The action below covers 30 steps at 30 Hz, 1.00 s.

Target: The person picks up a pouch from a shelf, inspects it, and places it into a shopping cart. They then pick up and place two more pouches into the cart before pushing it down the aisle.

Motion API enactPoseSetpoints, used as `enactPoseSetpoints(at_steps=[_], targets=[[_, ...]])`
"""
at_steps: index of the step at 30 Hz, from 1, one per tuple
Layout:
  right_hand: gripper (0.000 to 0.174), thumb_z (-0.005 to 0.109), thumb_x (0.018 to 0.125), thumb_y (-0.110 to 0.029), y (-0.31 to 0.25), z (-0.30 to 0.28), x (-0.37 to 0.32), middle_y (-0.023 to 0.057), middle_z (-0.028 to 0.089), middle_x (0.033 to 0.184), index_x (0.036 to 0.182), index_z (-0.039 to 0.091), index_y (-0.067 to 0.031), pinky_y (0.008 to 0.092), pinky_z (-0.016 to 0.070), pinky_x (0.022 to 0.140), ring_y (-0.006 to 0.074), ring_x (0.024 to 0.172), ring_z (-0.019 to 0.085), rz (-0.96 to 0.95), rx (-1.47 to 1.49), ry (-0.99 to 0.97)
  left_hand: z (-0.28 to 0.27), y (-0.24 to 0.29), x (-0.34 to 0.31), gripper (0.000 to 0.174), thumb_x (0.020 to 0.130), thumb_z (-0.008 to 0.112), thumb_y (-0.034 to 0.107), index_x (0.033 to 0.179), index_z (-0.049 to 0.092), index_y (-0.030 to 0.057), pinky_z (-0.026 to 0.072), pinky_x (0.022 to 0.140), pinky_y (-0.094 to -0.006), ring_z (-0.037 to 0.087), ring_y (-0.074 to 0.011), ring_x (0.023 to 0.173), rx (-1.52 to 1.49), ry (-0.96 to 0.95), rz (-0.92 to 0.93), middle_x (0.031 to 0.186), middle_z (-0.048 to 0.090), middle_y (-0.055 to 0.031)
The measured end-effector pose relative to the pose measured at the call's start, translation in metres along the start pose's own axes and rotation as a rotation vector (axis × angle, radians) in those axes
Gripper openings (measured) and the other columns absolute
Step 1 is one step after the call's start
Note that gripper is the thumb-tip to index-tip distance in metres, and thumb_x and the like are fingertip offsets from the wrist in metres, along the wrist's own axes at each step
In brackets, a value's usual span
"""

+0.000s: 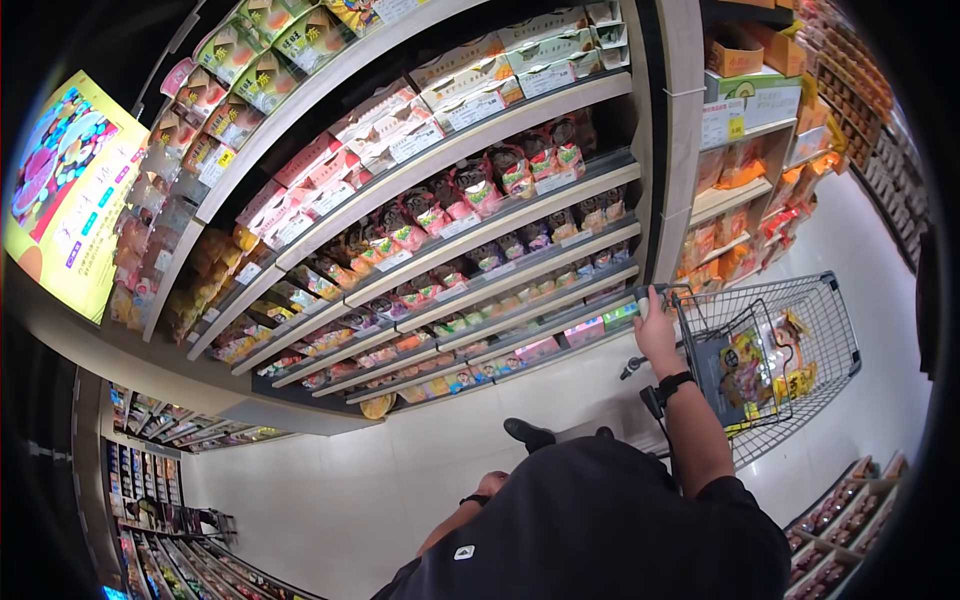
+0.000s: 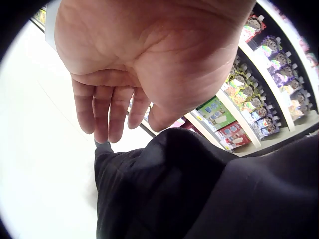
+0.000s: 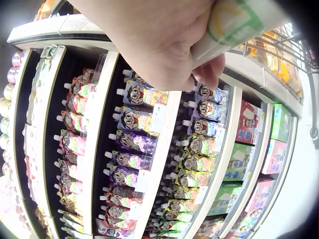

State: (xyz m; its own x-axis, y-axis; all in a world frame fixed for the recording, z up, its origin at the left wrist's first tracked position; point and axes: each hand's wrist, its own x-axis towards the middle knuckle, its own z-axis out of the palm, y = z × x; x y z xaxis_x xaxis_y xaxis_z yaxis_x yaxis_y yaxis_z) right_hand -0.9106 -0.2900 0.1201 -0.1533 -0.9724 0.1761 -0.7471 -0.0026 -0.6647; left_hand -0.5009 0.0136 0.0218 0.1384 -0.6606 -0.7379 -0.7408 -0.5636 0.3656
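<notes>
My right hand grips the handle of a wire shopping cart. Close up in the right wrist view, that handle is a white bar with green markings, and the curled fingers go round it. Several bagged snacks lie inside the cart, among them a yellow packet and a dark green bag. Down by my dark clothing hangs the left hand, its fingers loosely extended and nothing in the palm. In the head view only part of it shows beside the body.
Curved shelving with boxes and spouted pouches runs along the aisle. Orange packets fill a rack past its end. Low bins stand at the lower right. A bright advertising panel is at far left.
</notes>
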Motion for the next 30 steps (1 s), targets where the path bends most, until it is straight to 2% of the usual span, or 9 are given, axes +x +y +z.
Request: enactPoseSetpoints(at_steps=[5,8,10,16,20,24,27,30], targets=[[0.075,0.066,0.082,-0.012,-0.005,-0.005,0.001,0.0279,0.064,0.087,0.146,0.027,-0.0055,0.0515,0.0488,0.070,0.0453,0.080,0.062,0.027,-0.006,-0.027,0.009,-0.015,0.012,0.049,0.081,0.060,0.044,0.106,0.070,0.0030,0.0479,0.093,-0.0352,0.064,-0.0298,0.107,0.108,-0.017,0.085,0.109,0.069,-0.0178],[0.075,0.066,0.082,-0.012,-0.007,-0.008,0.001,0.0284,0.064,0.088,0.146,0.028,-0.0051,0.0504,0.0490,0.072,0.0449,0.081,0.062,0.013,0.002,-0.037,0.006,-0.003,0.006,0.047,0.082,0.060,0.043,0.106,0.071,0.0033,0.0479,0.093,-0.0349,0.064,-0.0290,0.107,0.112,-0.007,0.064,0.109,0.069,-0.0179],[0.075,0.066,0.082,-0.013,-0.009,-0.009,0.001,0.0284,0.064,0.090,0.146,0.028,-0.0049,0.0494,0.0493,0.074,0.0450,0.083,0.063,0.031,-0.010,-0.045,-0.001,0.018,-0.011,0.046,0.083,0.059,0.042,0.106,0.071,0.0036,0.0484,0.092,-0.0351,0.064,-0.0288,0.106,-0.142,0.026,-0.121,0.109,0.069,-0.0176],[0.073,0.065,0.083,-0.015,-0.016,-0.016,0.000,0.0284,0.065,0.093,0.146,0.029,-0.0054,0.0488,0.0495,0.075,0.0441,0.086,0.063,0.084,-0.013,-0.095,-0.006,0.033,-0.022,0.048,0.084,0.060,0.043,0.106,0.070,0.0017,0.0487,0.092,-0.0357,0.064,-0.0295,0.106,-0.090,0.015,-0.143,0.109,0.069,-0.0183],[0.074,0.065,0.083,-0.015,-0.011,-0.010,0.000,0.0273,0.065,0.092,0.147,0.027,-0.0073,0.0492,0.0498,0.075,0.0439,0.085,0.064,0.039,-0.016,-0.052,-0.007,0.034,-0.022,0.051,0.084,0.060,0.045,0.108,0.069,0.0015,0.0479,0.093,-0.0357,0.063,-0.0302,0.107,-0.089,0.019,-0.125,0.110,0.068,-0.0182],[0.072,0.064,0.084,-0.013,-0.020,-0.017,0.000,0.0290,0.063,0.104,0.146,0.028,-0.0053,0.0492,0.0497,0.078,0.0451,0.092,0.062,0.116,-0.022,-0.113,-0.001,0.024,-0.019,0.049,0.085,0.059,0.045,0.106,0.069,0.0019,0.0474,0.093,-0.0362,0.063,-0.0307,0.108,-0.073,0.000,-0.101,0.110,0.068,-0.0178],[0.072,0.064,0.085,-0.012,-0.018,-0.014,0.001,0.0296,0.061,0.111,0.146,0.027,-0.0059,0.0494,0.0488,0.081,0.0455,0.098,0.060,0.104,0.017,-0.106,0.006,0.013,-0.017,0.047,0.086,0.057,0.043,0.104,0.070,0.0027,0.0472,0.093,-0.0376,0.062,-0.0317,0.107,-0.048,-0.001,-0.055,0.108,0.068,-0.0177],[0.073,0.064,0.085,-0.012,-0.024,-0.020,0.002,0.0292,0.060,0.113,0.147,0.026,-0.0075,0.0493,0.0479,0.084,0.0454,0.101,0.059,0.156,-0.002,-0.140,0.006,0.012,-0.022,0.045,0.087,0.054,0.043,0.101,0.071,0.0040,0.0467,0.093,-0.0399,0.062,-0.0331,0.106,-0.043,-0.003,-0.022,0.106,0.068,-0.0182]])
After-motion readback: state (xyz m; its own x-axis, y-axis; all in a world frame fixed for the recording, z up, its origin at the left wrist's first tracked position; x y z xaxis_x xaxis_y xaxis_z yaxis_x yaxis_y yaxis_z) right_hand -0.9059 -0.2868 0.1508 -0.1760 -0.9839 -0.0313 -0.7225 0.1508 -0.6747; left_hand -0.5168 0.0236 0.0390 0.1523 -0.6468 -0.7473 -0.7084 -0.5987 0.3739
